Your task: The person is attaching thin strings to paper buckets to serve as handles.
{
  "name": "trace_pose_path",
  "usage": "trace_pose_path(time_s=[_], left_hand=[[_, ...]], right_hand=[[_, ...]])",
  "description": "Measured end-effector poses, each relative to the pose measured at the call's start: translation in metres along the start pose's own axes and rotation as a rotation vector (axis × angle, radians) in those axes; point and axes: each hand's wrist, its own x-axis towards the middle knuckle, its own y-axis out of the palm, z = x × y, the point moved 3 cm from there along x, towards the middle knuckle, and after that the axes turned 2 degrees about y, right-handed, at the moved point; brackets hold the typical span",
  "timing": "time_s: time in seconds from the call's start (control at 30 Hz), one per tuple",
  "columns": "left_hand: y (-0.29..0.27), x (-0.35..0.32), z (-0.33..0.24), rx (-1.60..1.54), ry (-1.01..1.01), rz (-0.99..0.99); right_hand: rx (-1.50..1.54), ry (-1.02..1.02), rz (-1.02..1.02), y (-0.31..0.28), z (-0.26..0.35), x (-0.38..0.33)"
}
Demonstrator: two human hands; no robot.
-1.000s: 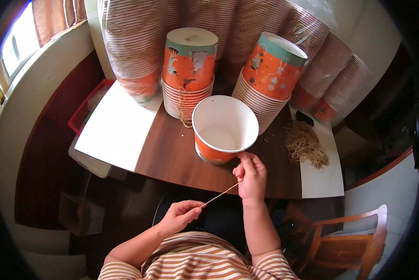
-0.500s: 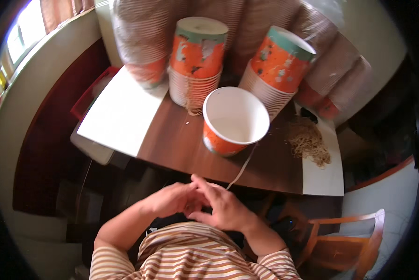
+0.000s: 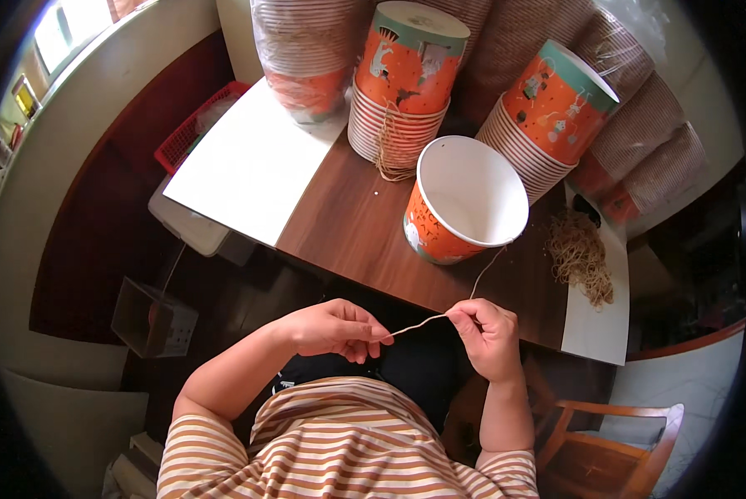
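A thin tan twine (image 3: pixel 419 323) is stretched between my hands, in front of the table edge. My left hand (image 3: pixel 333 329) pinches one part of it at the fingertips. Thumb and fingers of my right hand (image 3: pixel 489 334) grip it farther along. From there the twine runs up to the rim of a single orange paper bucket (image 3: pixel 429 226) with a white inside. The bucket stands upright, tilted in view, on the brown tabletop (image 3: pixel 348 224). How the twine is fixed at the rim is too small to tell.
Two stacks of upside-down orange buckets (image 3: pixel 413 66) (image 3: pixel 551 108) stand behind, the left one with twine loops (image 3: pixel 387 141) hanging on it. Plastic-wrapped stacks (image 3: pixel 310 50) line the back. A tangled twine heap (image 3: pixel 579 254) lies right. A wooden chair (image 3: pixel 610 453) stands near right.
My hands were close together and have moved apart, drawing the twine out between them. The view has shifted, so the table and buckets appear farther right and higher.
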Motion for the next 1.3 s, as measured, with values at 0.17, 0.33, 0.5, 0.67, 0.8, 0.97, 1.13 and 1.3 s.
trace_pose_path(time_s=[0.17, 0.33, 0.5, 0.67, 0.8, 0.97, 1.13, 1.3], left_hand=[[0.006, -0.002, -0.007, 0.226, 0.074, -0.079], [0.015, -0.005, -0.019, 0.323, 0.213, -0.144], [0.029, 0.0, -0.029, 0.375, 0.263, -0.144], [0.03, -0.001, -0.03, 0.266, 0.403, -0.171], [0.025, -0.001, -0.027, 0.215, 0.436, -0.204], [0.026, 0.002, -0.028, 0.149, 0.395, -0.226], [0.017, 0.002, -0.022, 0.192, 0.263, -0.222], [0.027, 0.003, -0.025, 0.338, 0.267, -0.218]], right_hand=[[-0.008, 0.03, 0.021, -0.004, -0.003, -0.005], [-0.401, -0.144, 0.014, -0.004, 0.013, -0.007], [0.227, -0.002, 0.28, 0.035, 0.019, -0.011], [0.638, 0.384, 0.241, 0.062, 0.004, -0.023], [0.415, 0.333, 0.134, 0.059, -0.004, -0.024], [0.185, 0.022, 0.022, 0.048, 0.006, -0.016], [0.07, -0.058, -0.059, 0.043, 0.005, -0.016], [-0.031, -0.161, -0.056, 0.041, 0.008, -0.014]])
